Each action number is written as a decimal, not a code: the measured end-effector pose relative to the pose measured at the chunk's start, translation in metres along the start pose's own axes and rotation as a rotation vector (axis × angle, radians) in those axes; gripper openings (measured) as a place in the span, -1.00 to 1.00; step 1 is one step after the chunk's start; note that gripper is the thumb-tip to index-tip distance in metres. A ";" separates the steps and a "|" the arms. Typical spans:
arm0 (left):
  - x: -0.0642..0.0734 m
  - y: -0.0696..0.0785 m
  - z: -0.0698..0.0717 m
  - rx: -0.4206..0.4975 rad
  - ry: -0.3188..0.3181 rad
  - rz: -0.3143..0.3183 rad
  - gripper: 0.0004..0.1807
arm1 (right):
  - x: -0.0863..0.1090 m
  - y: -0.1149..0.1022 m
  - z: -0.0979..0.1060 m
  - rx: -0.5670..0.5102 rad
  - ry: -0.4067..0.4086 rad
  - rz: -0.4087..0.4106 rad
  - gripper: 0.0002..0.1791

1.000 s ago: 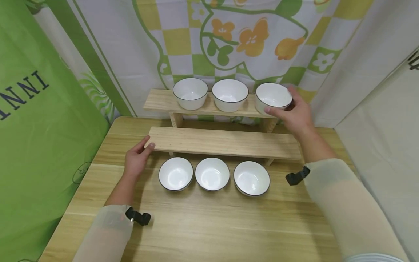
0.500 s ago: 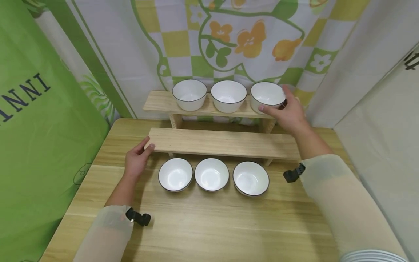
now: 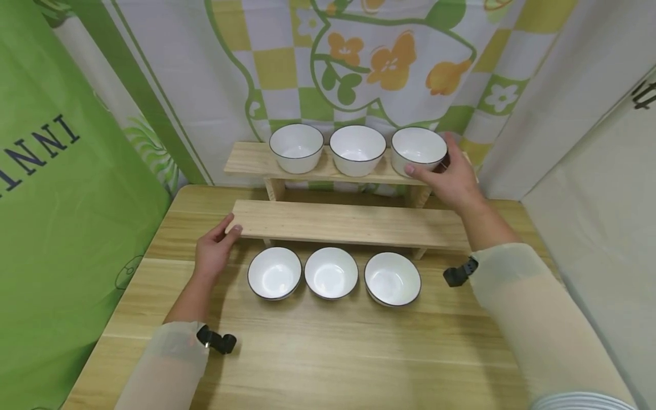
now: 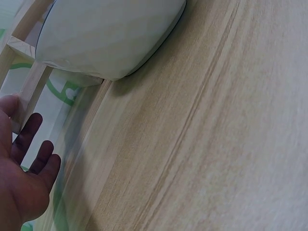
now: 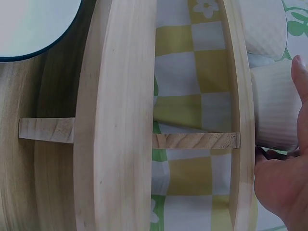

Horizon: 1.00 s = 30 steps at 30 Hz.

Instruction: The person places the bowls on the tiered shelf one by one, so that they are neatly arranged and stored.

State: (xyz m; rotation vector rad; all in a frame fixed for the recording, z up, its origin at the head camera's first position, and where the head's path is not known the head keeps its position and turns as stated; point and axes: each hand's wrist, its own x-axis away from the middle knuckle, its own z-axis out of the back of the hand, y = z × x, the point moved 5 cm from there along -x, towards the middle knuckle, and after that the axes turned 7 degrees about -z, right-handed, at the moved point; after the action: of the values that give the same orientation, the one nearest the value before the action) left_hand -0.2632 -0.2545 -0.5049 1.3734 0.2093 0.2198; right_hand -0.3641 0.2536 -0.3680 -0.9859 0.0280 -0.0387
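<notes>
Three white bowls with dark rims stand in a row on the upper board of a wooden two-step rack (image 3: 246, 159). My right hand (image 3: 458, 179) holds the rightmost bowl (image 3: 417, 147), thumb at its front and fingers round its right side; the right wrist view shows this bowl (image 5: 275, 106) on the upper board beside its neighbour. My left hand (image 3: 214, 249) pinches the left end of the lower board (image 3: 348, 222) between thumb and forefinger. In the left wrist view the other fingers (image 4: 44, 156) of that hand stick out loosely.
Three more white bowls, left (image 3: 275, 273), middle (image 3: 331, 273) and right (image 3: 393, 279), stand on the table (image 3: 328, 353) before the rack. A stack of white dishes (image 3: 581, 401) shows at the bottom right. A patterned curtain (image 3: 277, 68) hangs right behind the rack.
My right hand has moved slightly left with the rightmost upper bowl, bringing it closer to the middle one. Over the last half second both hands have stayed nearly still.
</notes>
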 end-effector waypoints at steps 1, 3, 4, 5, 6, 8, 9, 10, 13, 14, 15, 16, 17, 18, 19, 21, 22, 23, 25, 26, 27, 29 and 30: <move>0.000 0.000 0.000 0.002 0.003 0.002 -0.40 | 0.000 0.000 0.000 -0.012 -0.004 0.000 0.22; -0.001 0.001 0.000 -0.002 0.006 0.008 -0.39 | 0.000 0.000 0.001 -0.038 -0.010 0.008 0.20; -0.001 0.002 0.000 -0.001 0.008 0.008 -0.39 | 0.000 0.000 0.002 -0.053 -0.011 0.018 0.16; -0.001 0.003 0.000 -0.002 0.011 0.007 -0.39 | 0.000 -0.001 0.002 -0.082 -0.015 0.030 0.13; -0.002 0.004 -0.001 -0.002 0.011 0.003 -0.39 | 0.000 -0.001 0.003 -0.116 -0.015 0.040 0.08; -0.002 0.006 -0.001 0.000 0.009 -0.007 -0.40 | 0.001 -0.001 0.005 -0.174 -0.013 0.061 0.00; -0.002 0.006 -0.002 0.005 0.007 -0.010 -0.40 | 0.002 0.000 0.006 -0.201 -0.012 0.063 -0.01; -0.002 0.006 -0.002 0.004 0.007 -0.011 -0.40 | 0.004 0.001 0.008 -0.219 -0.011 0.054 0.03; -0.001 0.005 -0.001 -0.004 0.009 -0.005 -0.41 | 0.013 0.006 0.012 -0.227 -0.007 0.008 0.19; 0.000 0.004 -0.001 -0.008 0.010 -0.003 -0.41 | 0.016 0.008 0.014 -0.224 -0.005 -0.009 0.23; 0.000 0.004 -0.001 -0.007 0.011 0.000 -0.41 | 0.019 0.010 0.016 -0.222 -0.005 -0.024 0.27; 0.001 0.003 -0.001 -0.013 0.012 0.003 -0.41 | 0.022 0.013 0.017 -0.217 -0.005 -0.039 0.30; 0.001 0.003 -0.001 -0.011 0.013 0.004 -0.41 | 0.024 0.014 0.018 -0.221 -0.003 -0.043 0.29; 0.002 0.003 -0.001 -0.009 0.013 0.006 -0.41 | 0.026 0.016 0.019 -0.221 -0.001 -0.047 0.28; 0.002 0.003 -0.001 -0.008 0.013 0.007 -0.41 | 0.028 0.017 0.019 -0.221 0.001 -0.048 0.27; 0.002 0.002 0.000 -0.012 0.012 0.016 -0.40 | 0.031 0.019 0.021 -0.228 0.001 -0.047 0.25; 0.002 0.002 0.000 -0.014 0.012 0.019 -0.40 | 0.032 0.020 0.021 -0.225 0.001 -0.047 0.25; 0.002 0.002 0.000 -0.017 0.011 0.021 -0.40 | 0.034 0.022 0.022 -0.225 0.000 -0.046 0.25; 0.001 0.001 0.000 -0.021 0.010 0.023 -0.40 | 0.039 0.024 0.023 -0.213 -0.006 -0.045 0.26; 0.000 0.001 0.000 -0.023 0.010 0.023 -0.40 | 0.041 0.025 0.023 -0.205 -0.009 -0.046 0.26; 0.000 -0.001 0.000 -0.025 0.012 0.021 -0.40 | 0.044 0.027 0.023 -0.195 -0.010 -0.043 0.25; -0.003 -0.006 0.000 -0.018 0.017 0.018 -0.41 | 0.050 0.028 0.023 -0.188 -0.011 -0.031 0.24; -0.006 -0.010 0.000 -0.015 0.020 0.017 -0.41 | 0.053 0.029 0.023 -0.180 -0.009 -0.023 0.23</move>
State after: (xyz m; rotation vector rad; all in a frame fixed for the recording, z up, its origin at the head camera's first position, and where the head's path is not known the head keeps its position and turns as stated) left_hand -0.2681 -0.2582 -0.5147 1.3590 0.2122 0.2490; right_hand -0.3100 0.2867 -0.3798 -1.1661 0.0120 -0.0539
